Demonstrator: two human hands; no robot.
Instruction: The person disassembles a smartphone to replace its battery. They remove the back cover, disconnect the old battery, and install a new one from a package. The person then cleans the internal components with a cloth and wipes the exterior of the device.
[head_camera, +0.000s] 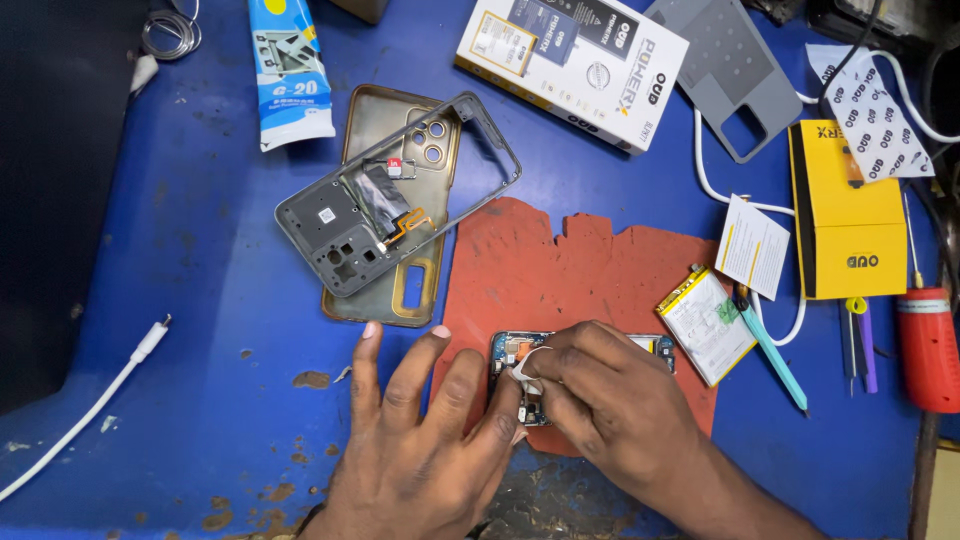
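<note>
- The left hand (420, 440) lies flat, palm down, with the fingers (367, 365) spread and stretched forward, away from the body.
- Its thumb side points toward the right hand, and its innermost fingertip sits just beside the right hand's fingertips.
- The right hand (610, 395) comes in from the lower right, its forearm slanting up and leftward.
- Its back faces up, and the fingers curl in toward the left hand.
- Thumb and forefinger are pinched together at the tips, closed on something small and white.
- The two hands are almost touching, with the right one slightly ahead of the left.
</note>
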